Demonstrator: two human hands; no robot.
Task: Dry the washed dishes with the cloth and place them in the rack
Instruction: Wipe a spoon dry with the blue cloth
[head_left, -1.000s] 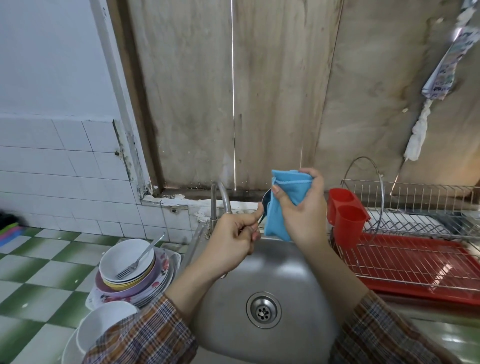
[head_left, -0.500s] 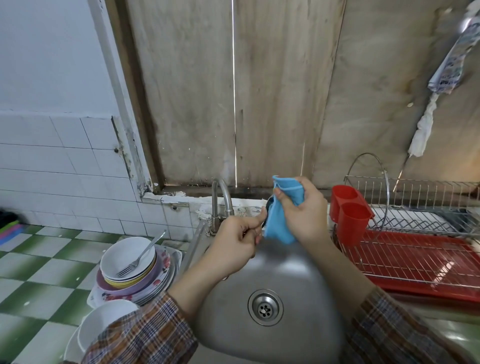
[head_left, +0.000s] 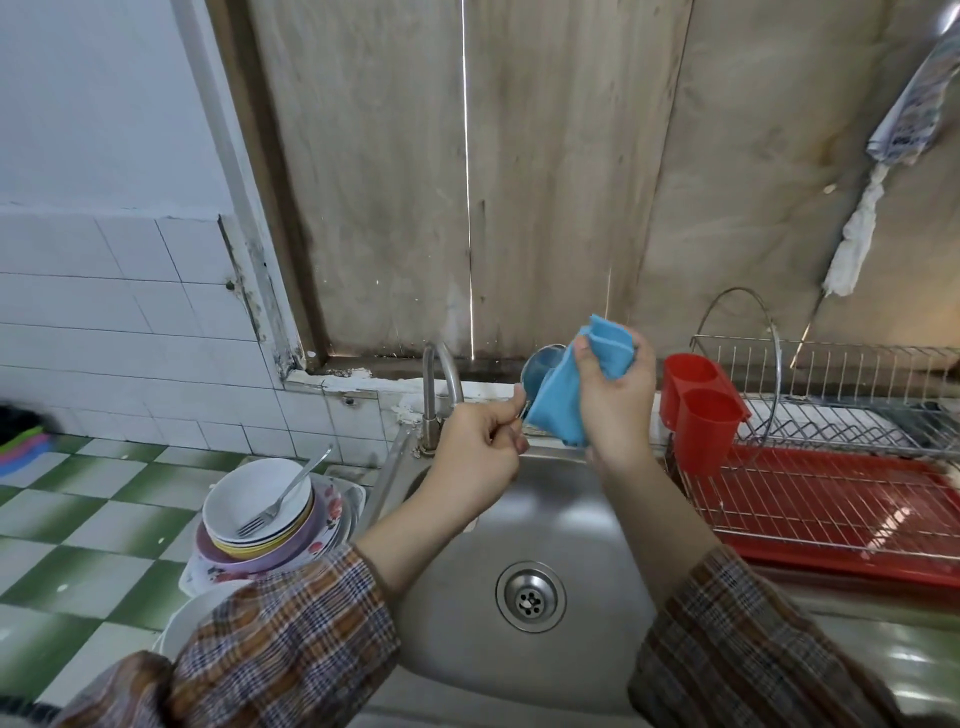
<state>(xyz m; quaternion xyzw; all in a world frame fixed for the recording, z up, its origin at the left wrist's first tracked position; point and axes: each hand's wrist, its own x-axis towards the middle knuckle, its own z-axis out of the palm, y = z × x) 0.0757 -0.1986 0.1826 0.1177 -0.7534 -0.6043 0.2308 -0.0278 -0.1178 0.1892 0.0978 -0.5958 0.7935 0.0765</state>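
Along the far left of the green-checked counter (head_left: 78, 519), a stack of bowls and plates (head_left: 260, 525) with a fork (head_left: 280, 499) lying in the top bowl, plus another white bowl (head_left: 187, 629) nearer, partly under the left sleeve; all apparently waiting for the cloth. Judged easy to knock with an elbow swinging back for the next piece, with the fork likeliest to slide out. Next, beside the faucet (head_left: 439, 384) and above the sink (head_left: 571, 530), left hand (head_left: 480, 452) curled tight, pinching the thin handle of the spoon (head_left: 543, 364) between thumb and fingers. Holds it by very little metal, so probably prone to twist or slip if wet, then drop into the basin and need another wash. Just right of that, cloth (head_left: 563, 410) wrapped over the spoon's bowl with only part of it in sight, bunched and gripped by the right hand (head_left: 618, 405), thumb down on the fabric. Could drag the spoon out of the left pinch with too hard a rub; could also leave the handle damp, since covered by fingers rather than cloth. Farther right, red cutlery holder (head_left: 696, 410) at the left end of the wire rack (head_left: 841, 426) over its red tray (head_left: 831, 519), well apart from the spoon. Calls for a reach across the sink edge; risks a miss at the narrow holder mouth, or a tipped holder if struck on its rim.
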